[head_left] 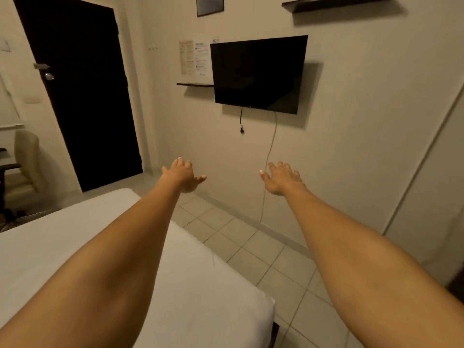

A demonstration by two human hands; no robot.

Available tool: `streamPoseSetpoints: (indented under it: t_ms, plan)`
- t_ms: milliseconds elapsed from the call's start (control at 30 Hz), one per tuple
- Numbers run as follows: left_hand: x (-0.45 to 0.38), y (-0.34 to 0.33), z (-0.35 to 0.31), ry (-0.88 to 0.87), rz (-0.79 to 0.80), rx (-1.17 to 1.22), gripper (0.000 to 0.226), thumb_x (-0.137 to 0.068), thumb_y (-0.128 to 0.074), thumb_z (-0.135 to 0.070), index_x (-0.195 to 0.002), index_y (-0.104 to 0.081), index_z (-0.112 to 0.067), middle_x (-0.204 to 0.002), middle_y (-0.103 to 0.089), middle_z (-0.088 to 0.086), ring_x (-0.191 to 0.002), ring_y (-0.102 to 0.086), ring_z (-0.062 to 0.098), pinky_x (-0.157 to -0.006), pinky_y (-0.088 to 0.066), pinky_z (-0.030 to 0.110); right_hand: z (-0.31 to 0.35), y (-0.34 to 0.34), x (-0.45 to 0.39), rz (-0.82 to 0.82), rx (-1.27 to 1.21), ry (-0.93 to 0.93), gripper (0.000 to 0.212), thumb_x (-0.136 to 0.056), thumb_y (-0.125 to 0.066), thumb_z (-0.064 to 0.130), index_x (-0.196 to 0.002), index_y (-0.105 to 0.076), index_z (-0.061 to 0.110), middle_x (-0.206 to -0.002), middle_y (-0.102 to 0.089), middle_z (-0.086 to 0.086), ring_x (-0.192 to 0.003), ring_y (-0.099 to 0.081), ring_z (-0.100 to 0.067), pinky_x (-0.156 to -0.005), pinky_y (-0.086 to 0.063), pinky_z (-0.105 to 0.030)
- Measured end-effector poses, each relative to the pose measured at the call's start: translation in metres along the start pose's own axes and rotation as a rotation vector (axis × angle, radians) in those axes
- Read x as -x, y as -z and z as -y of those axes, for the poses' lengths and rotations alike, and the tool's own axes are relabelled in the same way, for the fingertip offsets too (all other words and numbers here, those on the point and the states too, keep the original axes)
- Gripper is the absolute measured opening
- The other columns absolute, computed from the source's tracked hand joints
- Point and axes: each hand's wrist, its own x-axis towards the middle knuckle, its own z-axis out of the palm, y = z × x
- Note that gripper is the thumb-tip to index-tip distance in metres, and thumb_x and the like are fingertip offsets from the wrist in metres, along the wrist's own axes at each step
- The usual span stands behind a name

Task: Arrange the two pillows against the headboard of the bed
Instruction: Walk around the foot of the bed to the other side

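The white bed (75, 247) fills the near left, bare of pillows; neither pillow nor headboard is in view, so their direction cannot be told. Left hand (182, 175) and right hand (282, 179) reach forward, spread and empty

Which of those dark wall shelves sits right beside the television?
The lower shelf, touching the television's left edge. The other shelf hangs higher, near the ceiling.
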Motion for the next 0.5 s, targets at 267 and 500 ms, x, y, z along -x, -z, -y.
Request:
streamPoseSetpoints:
  t_ms: [267,500]
  plan:
    - [-0.061,0.001,-0.132,-0.103,-0.018,0.026,0.08,-0.096,-0.03,-0.059,-0.154,-0.012,-0.006,-0.163,-0.004,0.015,-0.151,-0.006,0.031,-0.12,-0.012,0.055,-0.123,0.013,-0.05,0.001,0.012,-0.065,0.065,-0.101,-0.016,0.052,-0.157,-0.011,0.017,-0.164,-0.007,-0.012,-0.151,-0.006,-0.03,-0.12,-0.011,-0.05]
    - [-0.11,0.006,-0.253,-0.118,-0.039,0.058,0.08,-0.096,-0.028,-0.059,-0.154,-0.012,-0.006,-0.163,-0.005,0.016,-0.15,-0.008,0.032,-0.12,-0.012,0.054,-0.237,0.032,-0.108,-0.005,0.029,-0.091,0.066,-0.101,-0.015,0.052,-0.157,-0.008,0.018,-0.165,-0.004,-0.011,-0.152,-0.003,-0.03,-0.121,-0.009,-0.05]
